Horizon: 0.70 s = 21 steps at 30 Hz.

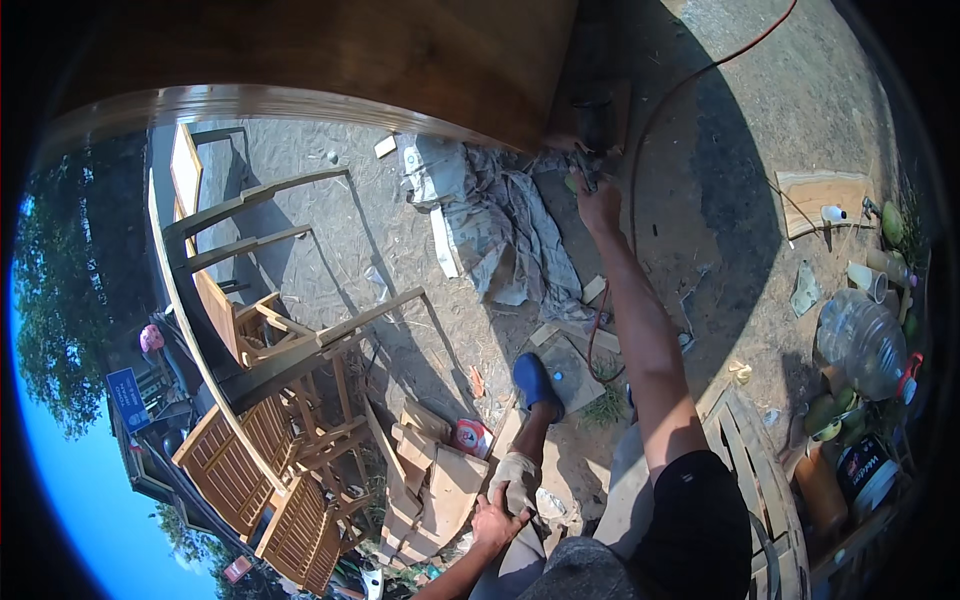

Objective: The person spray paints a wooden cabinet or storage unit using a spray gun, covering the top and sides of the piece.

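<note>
Two bare hands in view, well apart. Right hand (pixel 600 208) at the end of an outstretched forearm, fingers closed around one small dark grey metallic-looking tool (pixel 586 173), its exact kind too small and shaded to tell. Tool located upper centre, just below the corner of one large glossy brown wooden panel (pixel 350 50); long axis roughly away from the body, far end tilted slightly left, toward that corner. Just beyond, in shadow, one dark cylindrical container (pixel 594 122).

Left hand (pixel 495 525) low and loose, fingers spread over the left knee, next to one rolled beige cloth cuff (pixel 516 478); nothing visible in its grasp. Farther along the same leg, one blue closed shoe (pixel 538 384).

Along the ground, one thin red hose (pixel 655 110), curving past the right forearm on its left side. Left of it, one crumpled heap of pale stained cloth (pixel 500 220). Lower left, two slatted brown wooden panels (pixel 238 465) of outdoor furniture, near opened brown cardboard (pixel 450 495). At far right, one big clear plastic bottle (pixel 860 345).
</note>
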Each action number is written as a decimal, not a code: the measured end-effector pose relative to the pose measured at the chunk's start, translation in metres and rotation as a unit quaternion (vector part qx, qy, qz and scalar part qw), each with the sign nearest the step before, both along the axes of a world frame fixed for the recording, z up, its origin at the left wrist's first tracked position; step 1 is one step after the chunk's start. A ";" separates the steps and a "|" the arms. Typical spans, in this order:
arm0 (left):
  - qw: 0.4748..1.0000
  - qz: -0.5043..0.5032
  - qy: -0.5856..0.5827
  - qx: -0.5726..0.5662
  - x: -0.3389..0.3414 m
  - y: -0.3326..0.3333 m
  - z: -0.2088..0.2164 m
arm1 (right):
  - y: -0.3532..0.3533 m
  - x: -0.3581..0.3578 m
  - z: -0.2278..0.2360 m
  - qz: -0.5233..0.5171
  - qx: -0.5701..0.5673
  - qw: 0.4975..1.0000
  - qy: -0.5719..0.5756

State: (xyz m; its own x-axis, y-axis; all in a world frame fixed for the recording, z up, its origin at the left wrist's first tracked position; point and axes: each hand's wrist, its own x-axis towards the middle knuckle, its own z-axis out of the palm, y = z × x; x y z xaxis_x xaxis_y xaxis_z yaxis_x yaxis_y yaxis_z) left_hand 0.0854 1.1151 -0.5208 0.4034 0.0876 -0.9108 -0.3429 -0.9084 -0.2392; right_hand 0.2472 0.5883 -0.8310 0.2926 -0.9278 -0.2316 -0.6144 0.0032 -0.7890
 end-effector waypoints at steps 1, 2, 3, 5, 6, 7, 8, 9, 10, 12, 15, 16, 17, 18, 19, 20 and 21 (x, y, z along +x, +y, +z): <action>1.000 -0.001 0.003 0.005 0.003 -0.003 0.001 | -0.003 -0.001 0.003 -0.001 -0.006 1.000 -0.009; 1.000 0.000 0.010 0.008 0.003 -0.006 0.002 | -0.004 -0.006 0.009 0.000 -0.014 1.000 -0.016; 1.000 -0.004 0.010 0.007 0.007 -0.011 0.003 | -0.006 -0.007 0.016 0.000 -0.022 1.000 -0.022; 1.000 -0.007 0.004 -0.003 0.002 -0.008 0.004 | -0.008 -0.009 0.046 0.011 -0.028 0.998 -0.047; 1.000 -0.009 0.002 -0.008 -0.001 -0.007 0.005 | -0.011 -0.010 0.063 0.017 -0.031 0.998 -0.059; 1.000 -0.005 0.010 -0.010 0.000 -0.008 0.005 | -0.015 -0.012 0.080 0.015 -0.050 0.994 -0.091; 1.000 -0.011 0.012 -0.011 0.001 -0.009 0.006 | -0.019 -0.014 0.097 0.014 -0.070 0.990 -0.123; 1.000 -0.016 0.013 -0.014 0.001 -0.010 0.006 | -0.024 -0.015 0.116 0.013 -0.090 0.984 -0.156; 1.000 -0.021 0.014 -0.016 0.001 -0.010 0.005 | -0.029 -0.015 0.136 0.022 -0.103 0.984 -0.146; 0.999 -0.022 0.011 -0.020 0.000 -0.001 0.000 | -0.035 -0.018 0.183 0.039 -0.127 0.983 -0.125; 0.999 -0.021 0.022 -0.013 0.000 -0.001 0.002 | -0.034 -0.021 0.276 0.060 -0.018 0.984 -0.167; 0.999 -0.020 0.031 -0.011 0.001 0.000 0.003 | -0.033 -0.020 0.300 0.060 -0.028 0.983 -0.173; 0.999 -0.020 0.039 -0.010 0.003 0.003 0.002 | -0.034 -0.019 0.323 0.059 -0.039 0.981 -0.180; 0.999 -0.019 0.047 -0.008 0.005 0.006 0.002 | -0.035 -0.017 0.345 0.060 -0.049 0.979 -0.186; 0.998 -0.003 0.065 -0.014 0.010 0.008 0.003 | -0.036 -0.017 0.369 0.067 -0.049 0.977 -0.194; 0.996 -0.003 0.065 -0.054 0.013 0.028 -0.003 | -0.036 -0.015 0.398 0.076 -0.048 0.975 -0.204; 0.989 0.050 0.062 -0.121 0.018 0.059 -0.012 | -0.034 -0.012 0.427 0.086 -0.042 0.971 -0.217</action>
State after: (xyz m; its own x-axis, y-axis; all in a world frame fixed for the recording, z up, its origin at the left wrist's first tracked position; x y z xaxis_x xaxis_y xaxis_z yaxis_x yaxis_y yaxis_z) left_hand 0.1034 1.1741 -0.5328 0.2873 -0.1061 -0.9519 -0.2611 -0.9649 0.0287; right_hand 0.2351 0.5544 -0.4044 0.4982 -0.8668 0.0221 -0.2092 -0.1449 -0.9671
